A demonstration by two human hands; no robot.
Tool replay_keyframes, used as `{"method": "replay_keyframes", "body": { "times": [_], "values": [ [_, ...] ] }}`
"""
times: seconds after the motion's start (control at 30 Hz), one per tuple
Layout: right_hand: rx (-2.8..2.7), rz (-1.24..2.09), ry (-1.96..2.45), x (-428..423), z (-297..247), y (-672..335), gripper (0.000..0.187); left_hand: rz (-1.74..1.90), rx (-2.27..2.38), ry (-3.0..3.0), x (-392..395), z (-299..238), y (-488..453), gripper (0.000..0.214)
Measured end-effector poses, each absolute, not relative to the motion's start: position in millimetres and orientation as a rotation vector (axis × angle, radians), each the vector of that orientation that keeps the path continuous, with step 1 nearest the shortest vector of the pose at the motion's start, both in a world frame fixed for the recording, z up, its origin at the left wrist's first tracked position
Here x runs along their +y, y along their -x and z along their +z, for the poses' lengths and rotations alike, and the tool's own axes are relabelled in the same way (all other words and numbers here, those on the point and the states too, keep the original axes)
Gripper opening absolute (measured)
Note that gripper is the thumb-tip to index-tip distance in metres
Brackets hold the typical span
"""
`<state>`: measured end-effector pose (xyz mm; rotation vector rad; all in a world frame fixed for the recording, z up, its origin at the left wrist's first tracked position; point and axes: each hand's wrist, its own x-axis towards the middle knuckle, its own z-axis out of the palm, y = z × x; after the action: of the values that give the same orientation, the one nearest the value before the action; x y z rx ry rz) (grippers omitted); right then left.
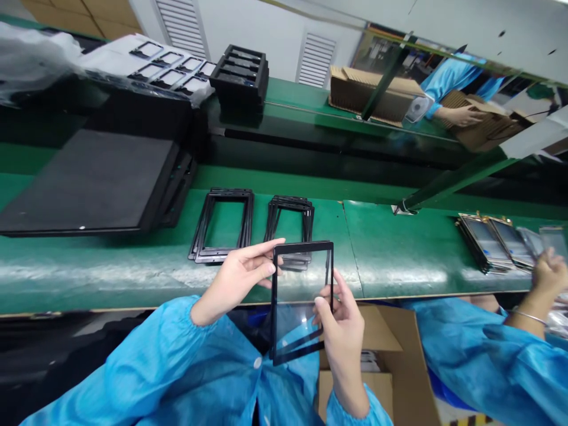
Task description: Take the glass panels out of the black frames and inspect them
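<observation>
A black-bordered glass panel [295, 316], see-through in the middle, is held up in front of my blue-sleeved body at the bench edge. My left hand [235, 278] pinches its left edge near the top corner, thumb in front and fingers behind. Lower down, my right hand [346, 322] grips the right edge, with the thumb on the front and fingertips visible through the glass. A loose stack of black rectangular frames [247, 222] lies beyond my left hand. Directly behind the panel is a second stack of black frames [309, 222], partly covered by it.
Black foam sheets or trays [93, 177] are piled at left. A black bin [239, 77] and cardboard dividers [373, 94] stand on the shelf. A green post [457, 177] rises at right. Beside me a co-worker's hand [550, 272] reaches over stacked screens [483, 242]. An open carton [394, 355] sits below.
</observation>
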<state>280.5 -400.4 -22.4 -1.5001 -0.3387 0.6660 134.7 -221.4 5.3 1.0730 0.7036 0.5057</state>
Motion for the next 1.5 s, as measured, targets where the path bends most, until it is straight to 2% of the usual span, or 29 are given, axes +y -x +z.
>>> {"method": "replay_keyframes", "body": {
  "times": [0.27, 0.67, 0.77, 0.87, 0.97, 1.07, 1.23, 1.5],
  "values": [
    [-0.339, 0.715, 1.526, -400.8, -24.1, -281.5, 0.076, 0.524, 0.719, -1.072, -223.4, 5.4, -136.0, 0.060],
    [-0.381, 0.635, 1.595, -406.0, -30.9, -275.3, 0.065, 0.521, 0.711, -1.079, -226.6, 7.9, -138.2, 0.060],
    [-0.596, 0.403, 1.740, -408.0, -30.2, -282.1, 0.052, 0.517, 0.749, -1.143, -227.6, 13.4, -137.7, 0.057],
    [-0.709, 0.174, 1.777, -402.3, -15.9, -299.1, 0.051, 0.483, 0.773, -1.257, -229.1, 20.3, -132.8, 0.049],
    [-0.641, 0.437, 1.617, -392.5, 4.0, -318.8, 0.049, 0.448, 0.750, -1.339, -231.3, 27.1, -125.8, 0.044],
    [-0.579, 0.646, 1.561, -386.1, 16.1, -329.0, 0.035, 0.418, 0.725, -1.371, -233.4, 33.7, -121.1, 0.046],
    [-0.545, 0.632, 1.554, -384.0, 20.6, -323.2, 0.023, 0.432, 0.750, -1.371, -233.8, 30.9, -117.7, 0.052],
    [-0.530, 0.579, 1.556, -381.0, 30.5, -312.2, 0.022, 0.468, 0.724, -1.567, -230.8, 21.6, -113.9, 0.038]
  ]
}}
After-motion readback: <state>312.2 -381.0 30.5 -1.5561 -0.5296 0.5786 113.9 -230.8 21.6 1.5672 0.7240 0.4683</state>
